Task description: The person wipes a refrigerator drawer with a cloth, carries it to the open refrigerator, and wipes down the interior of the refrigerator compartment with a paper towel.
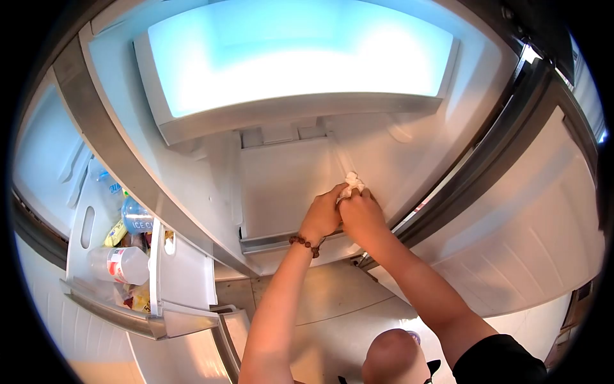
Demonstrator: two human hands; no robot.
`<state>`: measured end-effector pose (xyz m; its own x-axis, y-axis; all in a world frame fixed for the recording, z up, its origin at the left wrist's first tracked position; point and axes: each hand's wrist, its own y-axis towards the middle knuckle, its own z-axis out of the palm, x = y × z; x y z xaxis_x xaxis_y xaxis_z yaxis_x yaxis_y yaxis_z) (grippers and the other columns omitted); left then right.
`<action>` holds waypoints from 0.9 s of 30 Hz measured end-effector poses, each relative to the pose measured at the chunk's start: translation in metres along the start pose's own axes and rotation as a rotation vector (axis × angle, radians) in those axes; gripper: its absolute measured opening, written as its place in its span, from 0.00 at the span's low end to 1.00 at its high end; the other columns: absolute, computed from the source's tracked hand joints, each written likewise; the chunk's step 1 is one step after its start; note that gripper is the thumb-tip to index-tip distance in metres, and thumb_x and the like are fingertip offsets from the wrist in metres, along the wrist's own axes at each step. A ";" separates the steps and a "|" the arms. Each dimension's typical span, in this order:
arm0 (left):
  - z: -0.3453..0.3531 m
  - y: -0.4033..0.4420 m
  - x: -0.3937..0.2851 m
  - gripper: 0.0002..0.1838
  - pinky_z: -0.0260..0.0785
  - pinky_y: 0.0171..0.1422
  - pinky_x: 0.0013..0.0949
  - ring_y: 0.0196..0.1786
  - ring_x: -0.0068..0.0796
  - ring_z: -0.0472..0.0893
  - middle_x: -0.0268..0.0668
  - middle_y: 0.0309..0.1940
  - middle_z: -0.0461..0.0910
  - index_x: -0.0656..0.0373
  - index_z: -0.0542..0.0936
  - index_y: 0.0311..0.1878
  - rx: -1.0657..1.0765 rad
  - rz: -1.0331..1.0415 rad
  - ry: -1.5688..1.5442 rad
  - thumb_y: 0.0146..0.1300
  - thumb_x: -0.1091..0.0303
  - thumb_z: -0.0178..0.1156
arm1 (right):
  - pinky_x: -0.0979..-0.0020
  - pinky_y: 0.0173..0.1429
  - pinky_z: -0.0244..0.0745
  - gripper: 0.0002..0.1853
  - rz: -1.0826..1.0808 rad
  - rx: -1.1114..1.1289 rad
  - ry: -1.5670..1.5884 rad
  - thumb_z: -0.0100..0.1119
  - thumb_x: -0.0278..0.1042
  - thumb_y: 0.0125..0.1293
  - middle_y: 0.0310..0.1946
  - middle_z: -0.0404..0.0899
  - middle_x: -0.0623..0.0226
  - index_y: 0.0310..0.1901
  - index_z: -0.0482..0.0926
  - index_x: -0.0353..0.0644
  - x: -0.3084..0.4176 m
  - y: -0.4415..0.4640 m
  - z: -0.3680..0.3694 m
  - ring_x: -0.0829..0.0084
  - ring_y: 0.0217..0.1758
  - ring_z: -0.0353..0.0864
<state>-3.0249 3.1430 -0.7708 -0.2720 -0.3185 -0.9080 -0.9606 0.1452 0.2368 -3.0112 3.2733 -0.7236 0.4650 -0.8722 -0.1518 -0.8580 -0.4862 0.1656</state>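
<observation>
Both hands meet at a crumpled white wad (352,181), which looks like a cloth or tissue; its exact kind is unclear. My left hand (322,217) has its fingers closed around the wad's left side, and a brown beaded bracelet (304,245) circles that wrist. From the right, my right hand (361,211) grips the same wad with bent fingers. They are inside the lower part of an open fridge, over the right side of a pale inner panel (281,185). The fingertips are partly hidden behind the knuckles.
Above the hands juts a brightly lit drawer or shelf (300,104). An open door (524,211) stands at right. On the left, a pulled-out drawer (185,275) holds a clear bottle (128,265), a blue ice pack (136,217) and several packages. A vertical divider (115,134) separates the compartments.
</observation>
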 end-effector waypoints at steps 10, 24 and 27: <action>-0.009 0.002 0.012 0.14 0.77 0.50 0.51 0.43 0.61 0.84 0.58 0.38 0.85 0.65 0.82 0.53 -0.266 -0.074 0.152 0.68 0.75 0.53 | 0.58 0.66 0.66 0.21 0.013 -0.015 -0.176 0.69 0.40 0.57 0.49 0.85 0.45 0.46 0.88 0.30 0.000 0.088 0.040 0.50 0.60 0.73; -0.004 -0.008 0.011 0.12 0.80 0.50 0.42 0.46 0.48 0.88 0.52 0.44 0.87 0.65 0.81 0.52 -0.488 -0.043 0.214 0.66 0.78 0.59 | 0.57 0.48 0.85 0.08 -0.024 -0.131 0.144 0.72 0.21 0.49 0.37 0.86 0.47 0.33 0.86 0.37 -0.014 0.046 0.016 0.47 0.46 0.86; -0.002 -0.008 0.009 0.11 0.81 0.49 0.41 0.43 0.48 0.88 0.52 0.43 0.87 0.65 0.82 0.50 -0.451 -0.042 0.217 0.64 0.80 0.60 | 0.59 0.49 0.85 0.08 0.024 0.020 0.244 0.69 0.20 0.51 0.35 0.86 0.46 0.35 0.85 0.35 -0.013 0.024 -0.001 0.48 0.47 0.86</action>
<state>-3.0196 3.1375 -0.7798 -0.1920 -0.5097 -0.8387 -0.8866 -0.2763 0.3709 -3.0373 3.2733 -0.7171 0.4813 -0.8717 0.0924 -0.8724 -0.4662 0.1470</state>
